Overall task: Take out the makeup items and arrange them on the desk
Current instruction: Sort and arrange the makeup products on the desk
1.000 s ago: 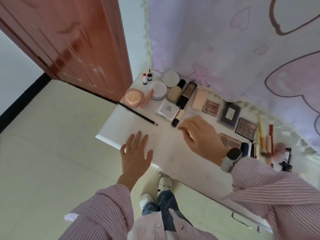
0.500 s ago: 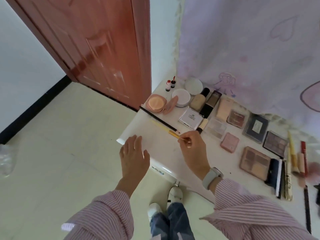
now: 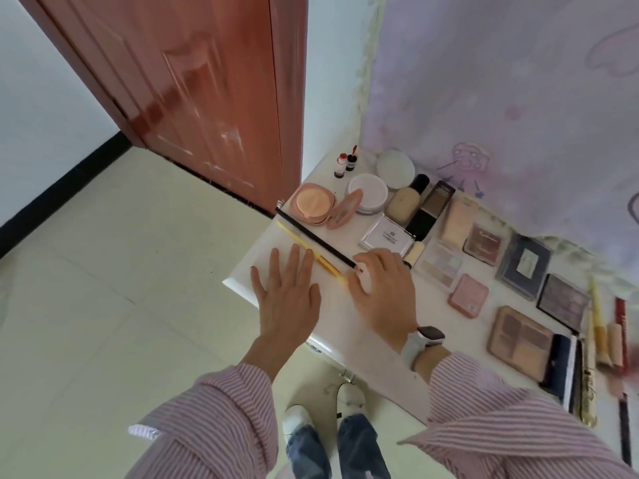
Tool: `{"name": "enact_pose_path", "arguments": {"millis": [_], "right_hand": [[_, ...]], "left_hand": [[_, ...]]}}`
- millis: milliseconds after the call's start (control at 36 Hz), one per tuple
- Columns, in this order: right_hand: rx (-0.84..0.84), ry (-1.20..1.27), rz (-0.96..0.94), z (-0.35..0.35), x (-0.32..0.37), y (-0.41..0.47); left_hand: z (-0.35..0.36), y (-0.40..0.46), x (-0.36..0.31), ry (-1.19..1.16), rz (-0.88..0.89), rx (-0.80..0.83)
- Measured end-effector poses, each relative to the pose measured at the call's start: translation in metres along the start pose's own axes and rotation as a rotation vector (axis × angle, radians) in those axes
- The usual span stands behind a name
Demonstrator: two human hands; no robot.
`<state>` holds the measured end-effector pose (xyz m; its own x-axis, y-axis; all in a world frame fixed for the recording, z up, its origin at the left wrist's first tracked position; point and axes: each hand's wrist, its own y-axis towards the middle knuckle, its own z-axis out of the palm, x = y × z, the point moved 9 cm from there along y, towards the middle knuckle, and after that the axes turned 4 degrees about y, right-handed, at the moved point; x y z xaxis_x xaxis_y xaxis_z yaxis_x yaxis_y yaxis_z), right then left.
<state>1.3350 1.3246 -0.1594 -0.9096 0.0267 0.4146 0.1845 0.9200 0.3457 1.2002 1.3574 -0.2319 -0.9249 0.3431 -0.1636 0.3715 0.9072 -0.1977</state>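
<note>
I see the yellow pencil (image 3: 304, 249) now lies on the surface (image 3: 345, 326) beside the black pencil (image 3: 318, 242); half a second ago my right hand (image 3: 383, 292) pinched it. Now this hand rests curled at its tip, grip unclear. Left hand (image 3: 287, 295) lies flat, holding nothing.

The left hand (image 3: 287, 299) lies flat, palm down, fingers straight and a little spread. The right hand (image 3: 383, 292) is palm down with bent fingers, a watch on its wrist.
</note>
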Motion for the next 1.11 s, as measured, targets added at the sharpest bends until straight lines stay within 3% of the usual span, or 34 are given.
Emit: {"name": "enact_pose_path", "arguments": {"millis": [139, 278, 556, 778, 861, 944, 1028, 1111], "right_hand": [[0.104, -0.306, -0.013, -0.006, -0.041, 0.026], [0.242, -0.49, -0.143, 0.008, -0.054, 0.034], [0.199, -0.43, -0.138, 0.012, -0.047, 0.039], [0.265, -0.369, -0.148, 0.016, -0.046, 0.039], [0.242, -0.18, -0.157, 0.003, -0.046, 0.043], [0.273, 0.247, -0.099, -0.016, -0.044, 0.048], [0.367, 0.831, 0.159, -0.028, -0.047, 0.049], [0.534, 1.232, 0.472, -0.018, -0.048, 0.034]], "left_hand": [[0.003, 0.003, -0.001, 0.001, -0.067, 0.003], [0.005, 0.004, -0.007, 0.01, -0.114, -0.01], [0.009, 0.002, -0.011, 0.044, -0.208, -0.025], [0.006, -0.006, -0.015, -0.025, -0.241, -0.034], [0.002, -0.012, -0.018, -0.09, -0.246, -0.036], [-0.007, -0.016, -0.016, -0.306, -0.312, -0.129], [-0.025, -0.033, -0.015, -0.581, -0.395, -0.348], [-0.036, -0.05, -0.022, -0.779, -0.48, -0.492]]}}
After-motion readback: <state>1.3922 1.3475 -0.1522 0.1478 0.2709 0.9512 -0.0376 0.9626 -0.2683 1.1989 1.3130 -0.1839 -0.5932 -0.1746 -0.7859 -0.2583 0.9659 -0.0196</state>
